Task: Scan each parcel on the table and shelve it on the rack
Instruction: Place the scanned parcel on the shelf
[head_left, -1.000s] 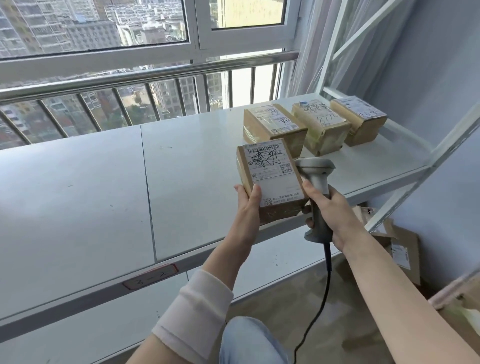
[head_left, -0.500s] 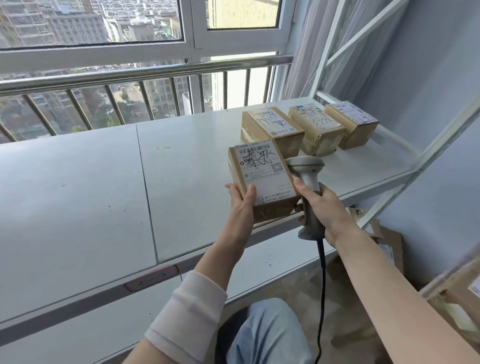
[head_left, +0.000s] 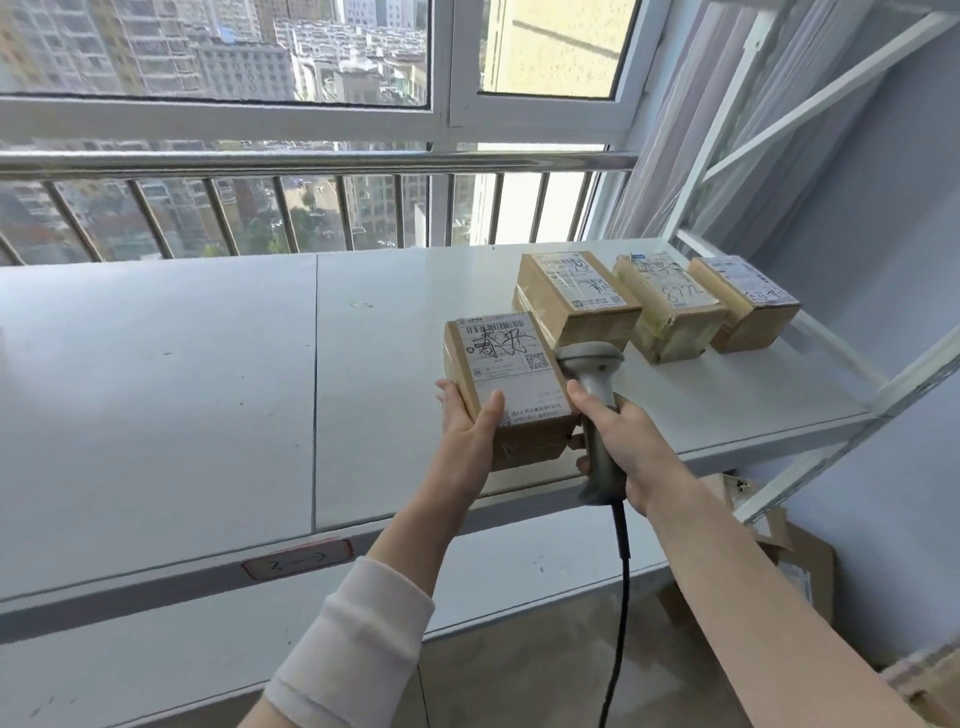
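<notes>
Brown cardboard parcel (head_left: 511, 384) is gripped in the left hand (head_left: 467, 431) above the white rack shelf (head_left: 208, 389), near its front edge. Just beside it, the right hand (head_left: 631, 441) clasps a grey scanner (head_left: 589, 364). Three parcels (head_left: 670, 306) line the far right; wide shelf surface stretches left. Both grips match a second ago.

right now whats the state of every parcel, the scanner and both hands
held parcel, lifted off the shelf, sealed, label up
left hand, grips the held parcel at its near left corner
scanner, upright, head beside the held parcel's right edge, cord hanging
right hand, wrapped round the scanner's handle
left shelved parcel, flat on the shelf, sealed, label up
middle shelved parcel, flat, sealed, label up
right shelved parcel, flat, sealed, label up
</notes>
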